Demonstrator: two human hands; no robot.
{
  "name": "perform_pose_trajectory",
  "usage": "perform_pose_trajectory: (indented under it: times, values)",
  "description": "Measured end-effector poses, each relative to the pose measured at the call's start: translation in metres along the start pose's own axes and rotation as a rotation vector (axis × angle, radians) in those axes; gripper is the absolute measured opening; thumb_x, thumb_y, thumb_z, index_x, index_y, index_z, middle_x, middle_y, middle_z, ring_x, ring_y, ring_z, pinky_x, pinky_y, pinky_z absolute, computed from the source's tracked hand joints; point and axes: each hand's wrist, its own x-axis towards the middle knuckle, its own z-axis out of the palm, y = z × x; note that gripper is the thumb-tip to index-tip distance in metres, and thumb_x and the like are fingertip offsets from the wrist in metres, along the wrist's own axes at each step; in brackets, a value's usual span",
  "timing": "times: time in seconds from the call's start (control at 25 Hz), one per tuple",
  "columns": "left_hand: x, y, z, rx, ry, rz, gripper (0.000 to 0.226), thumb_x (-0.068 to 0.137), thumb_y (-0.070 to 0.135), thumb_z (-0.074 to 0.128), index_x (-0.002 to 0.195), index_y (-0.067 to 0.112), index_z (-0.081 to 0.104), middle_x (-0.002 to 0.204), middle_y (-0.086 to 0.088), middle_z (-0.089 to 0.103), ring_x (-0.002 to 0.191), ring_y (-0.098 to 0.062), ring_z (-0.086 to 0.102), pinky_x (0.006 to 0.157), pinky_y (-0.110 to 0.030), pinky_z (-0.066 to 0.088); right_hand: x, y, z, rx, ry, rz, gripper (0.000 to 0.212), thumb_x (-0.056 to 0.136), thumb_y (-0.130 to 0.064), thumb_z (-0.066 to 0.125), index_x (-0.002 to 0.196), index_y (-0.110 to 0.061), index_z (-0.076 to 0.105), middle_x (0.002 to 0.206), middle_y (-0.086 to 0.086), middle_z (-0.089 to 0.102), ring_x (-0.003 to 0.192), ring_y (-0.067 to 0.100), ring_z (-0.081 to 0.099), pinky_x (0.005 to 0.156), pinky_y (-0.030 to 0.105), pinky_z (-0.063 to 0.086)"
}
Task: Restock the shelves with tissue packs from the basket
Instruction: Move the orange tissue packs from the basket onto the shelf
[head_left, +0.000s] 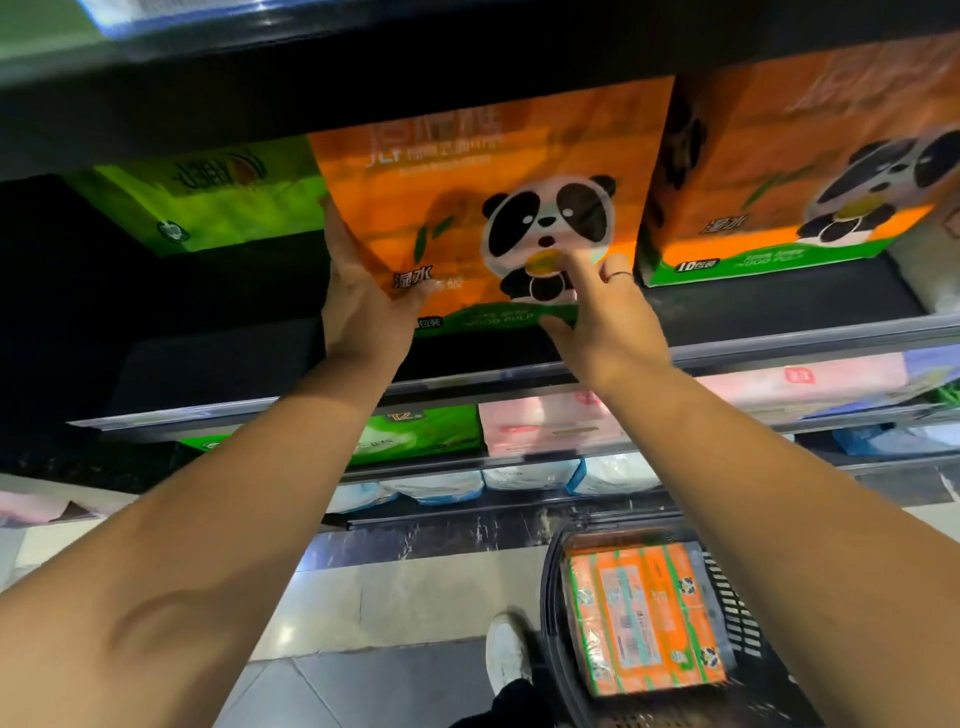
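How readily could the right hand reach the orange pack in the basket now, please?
Probably not straight away: the right hand is up at the shelf, pushing the panda pack. Nothing covers the basket pack, though.
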Motion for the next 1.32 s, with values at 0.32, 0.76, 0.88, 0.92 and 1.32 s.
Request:
perform_pose_trajectory:
  times: [0.32,0.76,0.88,0.92,1.32]
  values:
    - [0.043,-0.004,0.042,-0.087,0.002,-0.099,0.110,0.061,0.059,0.077,0.149,0.043,0.013,0.143,0.007,0.049,0.123,-0.020,0.051,0.103,-0.035,0.041,0.048,0.026,0.011,0.025,0.069,-0.059,0.057,0.087,-0.020,0.061,0.138,-0.037,0.042,0.147,0.014,0.032,0.107,0.046,0.056,0.079,0.050,0.055]
    - [0.087,-0.004,0.082,0.047,0.120,0.059,0.095,0.079,0.026,0.078,0.149,0.007,0.016,0.136,-0.010,0.055,0.120,-0.031,0.055,0.084,-0.022,0.036,0.085,0.040,0.031,-0.162,0.011,0.061,0.063,0.096,-0.033,0.050,0.148,-0.041,0.015,0.155,0.010,0.019,0.133,0.036,0.038,0.095,0.043,0.044]
    - [0.091,-0.005,0.088,0.072,0.157,0.072,0.100,0.078,0.028,0.080,0.150,0.006,0.013,0.132,-0.016,0.057,0.116,-0.036,0.057,0.085,-0.031,0.043,0.096,0.042,0.030,-0.202,-0.004,0.067,0.066,0.095,-0.033,0.050,0.148,-0.041,0.011,0.153,0.013,0.018,0.132,0.036,0.038,0.097,0.044,0.045]
    - [0.091,-0.006,0.087,0.084,0.158,0.077,0.101,0.078,0.029,0.080,0.150,0.006,0.013,0.131,-0.016,0.058,0.115,-0.036,0.058,0.083,-0.029,0.042,0.099,0.041,0.030,-0.210,-0.022,0.074,0.067,0.095,-0.034,0.050,0.149,-0.041,0.009,0.153,0.014,0.018,0.131,0.036,0.040,0.097,0.045,0.046]
    - [0.041,-0.001,0.035,-0.123,-0.035,-0.074,0.088,0.068,0.021,0.087,0.142,0.022,0.039,0.132,-0.001,0.050,0.127,-0.018,0.049,0.108,-0.035,0.040,0.035,0.034,0.009,-0.208,0.057,-0.028,0.060,0.095,-0.051,0.043,0.148,-0.032,0.023,0.143,0.012,0.040,0.123,0.033,0.047,0.090,0.041,0.048]
